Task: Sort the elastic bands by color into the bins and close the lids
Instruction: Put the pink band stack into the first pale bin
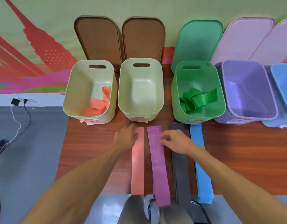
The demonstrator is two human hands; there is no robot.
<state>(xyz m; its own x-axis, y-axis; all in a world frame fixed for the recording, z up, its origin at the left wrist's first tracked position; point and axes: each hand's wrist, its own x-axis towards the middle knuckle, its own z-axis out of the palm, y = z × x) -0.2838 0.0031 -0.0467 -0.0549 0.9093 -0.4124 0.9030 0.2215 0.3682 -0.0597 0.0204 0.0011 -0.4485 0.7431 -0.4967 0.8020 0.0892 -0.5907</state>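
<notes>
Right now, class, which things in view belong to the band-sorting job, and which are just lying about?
Job: pink band, purple band, grey band, blue band, bins, lids, left hand, right hand.
Lying about: floor cables, plugs, wall mural.

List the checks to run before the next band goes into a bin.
1. Lids off the bins, leaning on the wall: ok.
2. Left hand at the far end of the salmon band; grip: cannot tell.
3. Left cream bin already holds salmon bands, matching colour: ok.
4. Right hand over the purple band; contact: cannot tell.
5. Purple bin open for it: ok.
6. Bin for the grey band: cannot tell.
</notes>
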